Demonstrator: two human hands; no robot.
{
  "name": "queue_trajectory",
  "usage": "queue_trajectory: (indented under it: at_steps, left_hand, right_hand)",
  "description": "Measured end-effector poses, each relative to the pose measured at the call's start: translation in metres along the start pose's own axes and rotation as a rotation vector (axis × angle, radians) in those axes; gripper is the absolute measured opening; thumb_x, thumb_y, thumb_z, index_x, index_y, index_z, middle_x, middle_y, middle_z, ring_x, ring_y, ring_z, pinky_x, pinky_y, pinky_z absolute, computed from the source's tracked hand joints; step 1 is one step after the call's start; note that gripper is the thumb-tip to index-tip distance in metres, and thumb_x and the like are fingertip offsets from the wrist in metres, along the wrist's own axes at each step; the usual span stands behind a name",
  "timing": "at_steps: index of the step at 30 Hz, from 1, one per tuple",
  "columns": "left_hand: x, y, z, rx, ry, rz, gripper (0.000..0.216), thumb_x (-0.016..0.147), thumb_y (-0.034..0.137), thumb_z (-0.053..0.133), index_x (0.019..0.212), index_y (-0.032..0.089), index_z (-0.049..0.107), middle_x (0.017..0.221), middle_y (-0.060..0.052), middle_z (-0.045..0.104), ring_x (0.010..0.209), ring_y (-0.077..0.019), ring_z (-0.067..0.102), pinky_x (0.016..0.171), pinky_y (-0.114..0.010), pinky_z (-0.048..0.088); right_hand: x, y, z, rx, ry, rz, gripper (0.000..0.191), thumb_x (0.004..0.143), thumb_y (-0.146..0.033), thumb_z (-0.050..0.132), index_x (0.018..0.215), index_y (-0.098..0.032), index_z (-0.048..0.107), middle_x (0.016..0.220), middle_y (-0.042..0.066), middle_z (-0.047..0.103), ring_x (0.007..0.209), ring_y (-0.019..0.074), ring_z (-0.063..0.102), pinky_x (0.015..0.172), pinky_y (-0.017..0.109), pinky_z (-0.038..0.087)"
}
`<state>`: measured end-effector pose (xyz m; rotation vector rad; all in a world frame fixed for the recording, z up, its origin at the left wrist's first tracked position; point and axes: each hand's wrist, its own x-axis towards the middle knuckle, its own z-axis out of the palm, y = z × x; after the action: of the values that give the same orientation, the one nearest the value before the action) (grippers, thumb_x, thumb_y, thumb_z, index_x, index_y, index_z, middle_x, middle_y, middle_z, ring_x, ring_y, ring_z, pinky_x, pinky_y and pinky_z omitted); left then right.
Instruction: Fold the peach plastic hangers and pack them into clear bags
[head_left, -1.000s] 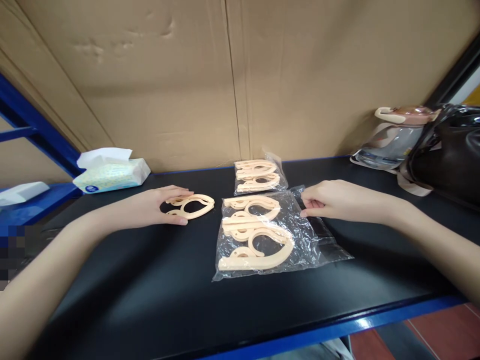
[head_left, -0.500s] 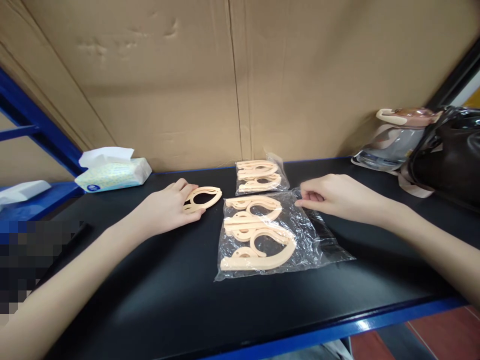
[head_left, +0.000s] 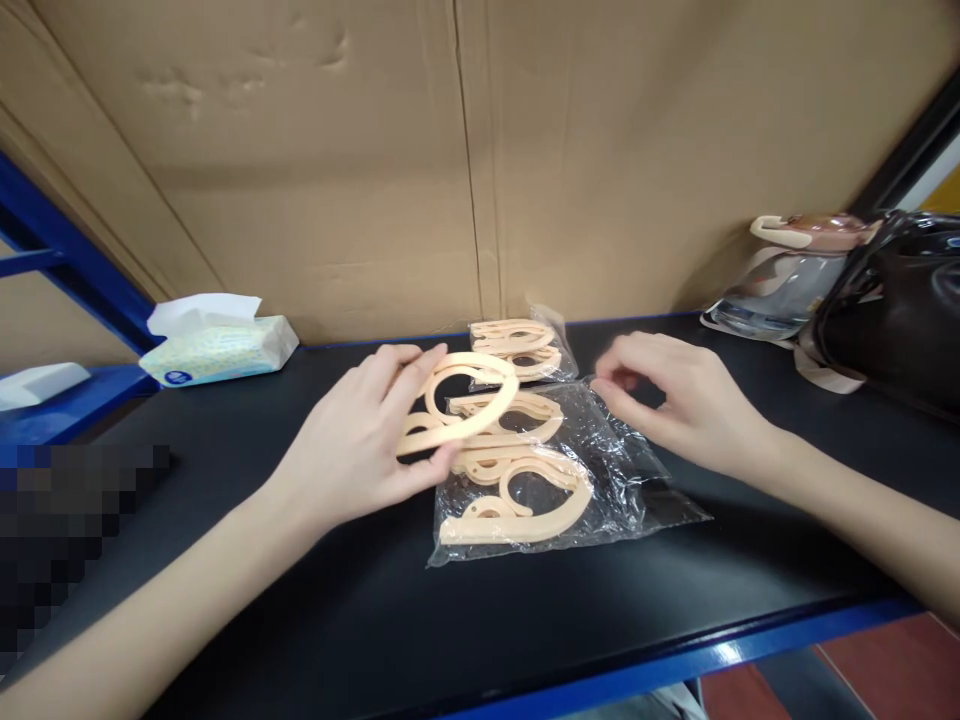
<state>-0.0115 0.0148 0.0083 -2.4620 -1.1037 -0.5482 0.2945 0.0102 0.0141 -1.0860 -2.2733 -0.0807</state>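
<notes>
A cream-coloured folding hanger (head_left: pixel 491 410), folded up, is gripped between the thumb and fingers of my left hand (head_left: pixel 375 430). It is raised over the left part of a clear plastic bag (head_left: pixel 630 490) lying flat on the black table. Inside that bag are several more folded hangers (head_left: pixel 517 525) of the same kind. My right hand (head_left: pixel 667 390) is at the bag's upper right edge, thumb and forefinger closed together there; the bag's film appears to be pinched between them. Just behind lies a smaller-looking clear bag (head_left: pixel 566 345) with folded hangers in it.
A tissue pack (head_left: pixel 225 350) stands at the back left, beside a blue metal frame (head_left: pixel 90 260). At the right are a clear water bottle (head_left: pixel 787 285) and a dark bag (head_left: pixel 892 310). A cardboard wall (head_left: pixel 337 200) closes off the back.
My left hand has lifted its hanger off the table and brought it right, over the near bag. My right hand stays at the bag's edge, its knuckles turned up slightly.
</notes>
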Motion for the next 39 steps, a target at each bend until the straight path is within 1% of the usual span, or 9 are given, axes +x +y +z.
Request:
queue_trajectory:
  at_steps: [2, 5, 9, 11, 13, 18, 26, 32, 39]
  left_hand:
    - [-0.002, 0.011, 0.0, -0.022, 0.043, 0.091, 0.068, 0.093, 0.053, 0.048, 0.144, 0.01, 0.034, 0.125, -0.019, 0.051, 0.109, -0.0343, 0.057, 0.091, -0.045, 0.051]
    - [-0.004, 0.027, 0.0, -0.039, 0.092, 0.193, 0.07, 0.095, 0.056, 0.049, 0.146, 0.011, 0.032, 0.126, -0.019, 0.054, 0.111, -0.033, 0.057, 0.09, -0.042, 0.049]
    - [-0.005, 0.039, 0.001, 0.002, 0.175, 0.315, 0.068, 0.098, 0.059, 0.045, 0.138, 0.005, 0.042, 0.12, -0.02, 0.061, 0.105, -0.0321, 0.06, 0.082, -0.04, 0.049]
    - [-0.005, 0.041, 0.003, 0.017, 0.211, 0.34, 0.067, 0.098, 0.059, 0.045, 0.134, 0.002, 0.047, 0.118, -0.021, 0.062, 0.103, -0.0316, 0.06, 0.081, -0.039, 0.048]
    - [-0.005, 0.04, 0.004, 0.015, 0.211, 0.334, 0.067, 0.098, 0.058, 0.045, 0.133, 0.001, 0.048, 0.119, -0.021, 0.062, 0.104, -0.0311, 0.06, 0.082, -0.039, 0.048]
    - [-0.004, 0.037, 0.003, 0.02, 0.198, 0.325, 0.066, 0.098, 0.056, 0.047, 0.134, 0.001, 0.047, 0.121, -0.02, 0.062, 0.106, -0.0303, 0.059, 0.083, -0.038, 0.046]
    - [-0.003, 0.035, 0.004, 0.028, 0.185, 0.316, 0.062, 0.098, 0.05, 0.049, 0.136, 0.001, 0.046, 0.124, -0.02, 0.061, 0.105, -0.0298, 0.06, 0.082, -0.037, 0.046]
    - [-0.004, 0.024, 0.007, 0.028, 0.158, 0.287, 0.063, 0.096, 0.048, 0.052, 0.136, 0.0, 0.046, 0.127, -0.021, 0.06, 0.108, -0.0309, 0.06, 0.084, -0.038, 0.047]
    - [-0.003, 0.02, 0.01, 0.014, 0.125, 0.254, 0.061, 0.094, 0.042, 0.057, 0.138, 0.002, 0.044, 0.128, -0.021, 0.059, 0.11, -0.0308, 0.059, 0.088, -0.038, 0.048]
  right_hand:
    - [-0.003, -0.006, 0.002, 0.179, -0.027, 0.026, 0.012, 0.095, -0.031, 0.052, 0.097, -0.02, 0.056, 0.086, 0.002, 0.065, 0.074, 0.0159, 0.057, 0.07, 0.03, 0.045]
    - [-0.006, -0.017, 0.007, 0.491, -0.146, 0.096, 0.029, 0.095, -0.038, 0.057, 0.12, -0.023, 0.052, 0.1, 0.002, 0.068, 0.081, 0.0155, 0.061, 0.072, 0.029, 0.05]
    - [-0.008, -0.026, 0.015, 0.835, -0.277, 0.172, 0.032, 0.094, -0.036, 0.061, 0.123, -0.026, 0.052, 0.106, 0.001, 0.07, 0.093, 0.0162, 0.066, 0.077, 0.028, 0.053]
    - [-0.008, -0.028, 0.016, 0.946, -0.298, 0.211, 0.033, 0.093, -0.032, 0.064, 0.122, -0.026, 0.052, 0.104, 0.0, 0.072, 0.095, 0.0154, 0.067, 0.08, 0.027, 0.054]
    - [-0.007, -0.027, 0.016, 1.012, -0.302, 0.255, 0.033, 0.092, -0.03, 0.066, 0.121, -0.025, 0.052, 0.1, -0.001, 0.073, 0.093, 0.014, 0.068, 0.08, 0.026, 0.054]
    - [-0.004, -0.023, 0.015, 1.092, -0.302, 0.311, 0.032, 0.09, -0.027, 0.068, 0.119, -0.025, 0.055, 0.085, -0.005, 0.07, 0.082, 0.0098, 0.067, 0.073, 0.021, 0.053]
    - [-0.004, -0.02, 0.016, 1.184, -0.301, 0.378, 0.03, 0.089, -0.026, 0.07, 0.115, -0.022, 0.056, 0.082, -0.003, 0.069, 0.076, 0.0085, 0.066, 0.068, 0.019, 0.053]
    - [0.0, -0.019, 0.015, 1.145, -0.24, 0.422, 0.03, 0.087, -0.026, 0.071, 0.112, -0.02, 0.056, 0.078, -0.003, 0.069, 0.074, 0.0082, 0.065, 0.062, 0.017, 0.05]
    - [0.0, -0.014, 0.015, 1.043, -0.196, 0.442, 0.031, 0.087, -0.035, 0.07, 0.111, -0.02, 0.058, 0.078, -0.002, 0.068, 0.071, 0.0108, 0.063, 0.058, 0.021, 0.045]
